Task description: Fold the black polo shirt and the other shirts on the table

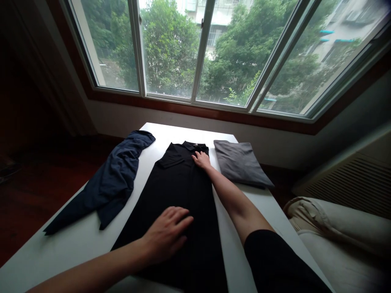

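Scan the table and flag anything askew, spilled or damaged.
The dark blue garment looks odd: bunched and wrinkled along the table's left edge, while the black shirt and folded gray cloth lie fairly flat. No spill or damage shows.

Black collared shirt (183, 187) on white desk (73, 244), right hand (201, 159) near collar, left hand (167, 232) over body, folded grey garment (240, 162) alongside.

We lose the black shirt (186, 191)'s near end past the bottom edge. Left hand (166, 232) slightly blurred, palm hidden; we can't tell if it touches cloth. Right hand (201, 160): palm hidden. Collar label (196, 145) too small for us to read. Window (197, 49) top cut off.
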A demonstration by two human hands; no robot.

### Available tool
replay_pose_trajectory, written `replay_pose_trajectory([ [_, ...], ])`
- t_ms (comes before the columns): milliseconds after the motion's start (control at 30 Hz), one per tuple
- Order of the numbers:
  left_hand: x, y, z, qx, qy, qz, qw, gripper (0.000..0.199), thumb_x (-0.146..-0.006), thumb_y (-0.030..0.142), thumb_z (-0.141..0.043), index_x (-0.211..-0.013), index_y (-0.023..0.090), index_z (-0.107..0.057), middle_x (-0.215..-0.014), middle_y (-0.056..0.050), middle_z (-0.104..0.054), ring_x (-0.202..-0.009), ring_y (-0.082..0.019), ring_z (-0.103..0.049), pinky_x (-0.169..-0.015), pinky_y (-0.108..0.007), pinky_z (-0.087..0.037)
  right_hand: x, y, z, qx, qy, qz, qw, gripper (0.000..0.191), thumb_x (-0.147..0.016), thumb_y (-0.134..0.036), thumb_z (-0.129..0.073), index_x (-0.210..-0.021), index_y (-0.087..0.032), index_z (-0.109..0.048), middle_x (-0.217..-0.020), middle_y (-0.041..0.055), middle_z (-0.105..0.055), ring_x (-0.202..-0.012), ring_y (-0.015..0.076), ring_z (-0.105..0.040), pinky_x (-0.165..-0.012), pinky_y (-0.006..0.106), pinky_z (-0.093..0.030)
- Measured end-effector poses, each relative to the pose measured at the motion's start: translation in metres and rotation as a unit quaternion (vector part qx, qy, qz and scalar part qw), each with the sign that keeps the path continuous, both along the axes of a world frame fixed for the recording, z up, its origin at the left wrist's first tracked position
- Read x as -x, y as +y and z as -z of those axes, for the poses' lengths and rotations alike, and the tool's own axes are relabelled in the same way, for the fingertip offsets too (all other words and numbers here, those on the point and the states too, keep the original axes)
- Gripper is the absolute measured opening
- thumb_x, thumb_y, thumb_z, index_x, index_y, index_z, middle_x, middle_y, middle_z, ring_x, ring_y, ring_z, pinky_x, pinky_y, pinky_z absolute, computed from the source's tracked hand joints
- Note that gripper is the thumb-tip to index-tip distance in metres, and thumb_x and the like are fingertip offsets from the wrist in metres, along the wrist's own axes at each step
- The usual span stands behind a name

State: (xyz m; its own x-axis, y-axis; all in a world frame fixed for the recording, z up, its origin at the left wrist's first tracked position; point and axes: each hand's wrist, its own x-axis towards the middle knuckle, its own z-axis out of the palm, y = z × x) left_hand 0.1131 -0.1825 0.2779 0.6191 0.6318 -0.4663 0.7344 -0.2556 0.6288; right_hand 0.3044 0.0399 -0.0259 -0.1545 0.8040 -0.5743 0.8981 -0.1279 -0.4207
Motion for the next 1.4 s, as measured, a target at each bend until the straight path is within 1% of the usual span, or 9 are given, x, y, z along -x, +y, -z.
replay_pose_trajectory([
  [100, 0.063, 0.007, 0.0, -0.036, 0.168, -0.103, 0.98, 0.054, -0.1, 0.026, -0.053, -0.154, 0.023, -0.048, -0.148, -0.014, -0.054, -0.133, -0.031, -0.052, -0.114, -0.047, -0.04, 0.026, 0.008, -0.013, -0.056, -0.015, 0.059, 0.997, 0.043, -0.108, -0.044, -0.039, -0.133, -0.02, -0.065, -0.136, 0.0171, -0.063, -0.129, 0.0311, -0.053, -0.11, 0.041, -0.037],
  [233, 0.12, 0.01, -0.007, -0.031, 0.301, -0.116, 0.946, 0.059, -0.102, 0.031, -0.049, -0.159, 0.02, -0.041, -0.135, -0.016, -0.059, -0.12, -0.032, -0.057, -0.1, -0.043, -0.046, 0.086, 0.015, -0.026, -0.057, 0.072, -0.005, 0.996, 0.032, -0.105, -0.038, -0.048, -0.122, -0.021, -0.069, -0.123, 0.0124, -0.068, -0.117, 0.0271, -0.058, -0.102, 0.035, -0.042],
  [367, 0.133, 0.006, -0.012, 0.054, 0.323, -0.129, 0.936, 0.059, -0.102, 0.027, -0.044, -0.161, 0.024, -0.038, -0.127, -0.012, -0.063, -0.106, -0.027, -0.064, -0.09, -0.036, -0.049, 0.151, 0.024, -0.032, -0.041, 0.149, -0.047, 0.987, 0.029, -0.105, -0.035, -0.049, -0.126, -0.025, -0.066, -0.126, 0.0098, -0.068, -0.117, 0.0255, -0.06, -0.098, 0.032, -0.044],
  [567, 0.13, 0.007, -0.015, 0.186, 0.241, -0.199, 0.931, 0.069, -0.092, 0.016, -0.047, -0.159, 0.03, -0.039, -0.099, 0.0, -0.07, -0.092, -0.019, -0.069, -0.078, -0.027, -0.046, 0.203, 0.031, -0.022, 0.034, 0.066, -0.034, 0.997, 0.042, -0.104, -0.042, -0.05, -0.14, -0.023, -0.056, -0.138, 0.02, -0.059, -0.122, 0.0328, -0.06, -0.099, 0.043, -0.048],
  [667, 0.13, 0.009, -0.02, 0.203, 0.227, -0.187, 0.934, 0.076, -0.089, 0.013, -0.046, -0.162, 0.029, -0.034, -0.091, 0.001, -0.07, -0.087, -0.019, -0.069, -0.076, -0.027, -0.047, 0.208, 0.031, -0.012, 0.051, 0.057, -0.047, 0.996, 0.034, -0.1, -0.032, -0.054, -0.131, -0.02, -0.063, -0.13, 0.0218, -0.063, -0.116, 0.0327, -0.063, -0.097, 0.044, -0.049],
  [833, 0.129, -0.002, -0.02, 0.119, 0.285, -0.163, 0.937, 0.076, -0.095, 0.023, -0.049, -0.166, 0.028, -0.024, -0.131, -0.01, -0.066, -0.107, -0.027, -0.069, -0.09, -0.036, -0.052, 0.195, 0.036, -0.005, 0.037, 0.07, -0.03, 0.996, 0.032, -0.104, -0.028, -0.042, -0.122, -0.023, -0.067, -0.122, 0.0158, -0.068, -0.11, 0.0288, -0.065, -0.093, 0.039, -0.049],
  [1033, 0.116, -0.001, -0.024, 0.153, 0.221, -0.166, 0.949, 0.068, -0.096, 0.015, -0.045, -0.162, 0.031, -0.035, -0.138, -0.008, -0.066, -0.119, -0.026, -0.067, -0.101, -0.037, -0.05, 0.173, 0.037, -0.009, 0.013, 0.081, 0.046, 0.996, 0.039, -0.106, -0.033, -0.032, -0.114, -0.021, -0.068, -0.124, 0.0141, -0.068, -0.111, 0.0271, -0.064, -0.096, 0.036, -0.048],
  [1233, 0.093, 0.036, -0.048, 0.157, 0.194, -0.214, 0.944, 0.063, -0.088, 0.013, -0.048, -0.151, 0.023, -0.05, -0.091, -0.002, -0.068, -0.09, -0.021, -0.068, -0.08, -0.028, -0.048, 0.155, 0.052, -0.008, 0.013, 0.157, 0.131, 0.979, 0.014, -0.091, -0.029, -0.059, -0.098, -0.021, -0.069, -0.103, 0.009, -0.073, -0.1, 0.0246, -0.065, -0.093, 0.032, -0.049],
  [1400, 0.052, 0.029, -0.054, 0.177, 0.09, -0.226, 0.954, 0.072, -0.075, 0.002, -0.048, -0.145, 0.022, -0.055, -0.079, 0.002, -0.059, -0.074, -0.016, -0.059, -0.075, -0.025, -0.046, 0.131, 0.066, -0.004, 0.012, 0.202, 0.161, 0.966, 0.027, -0.082, -0.015, -0.054, -0.103, -0.022, -0.069, -0.107, 0.0042, -0.073, -0.1, 0.0201, -0.065, -0.094, 0.028, -0.049],
])
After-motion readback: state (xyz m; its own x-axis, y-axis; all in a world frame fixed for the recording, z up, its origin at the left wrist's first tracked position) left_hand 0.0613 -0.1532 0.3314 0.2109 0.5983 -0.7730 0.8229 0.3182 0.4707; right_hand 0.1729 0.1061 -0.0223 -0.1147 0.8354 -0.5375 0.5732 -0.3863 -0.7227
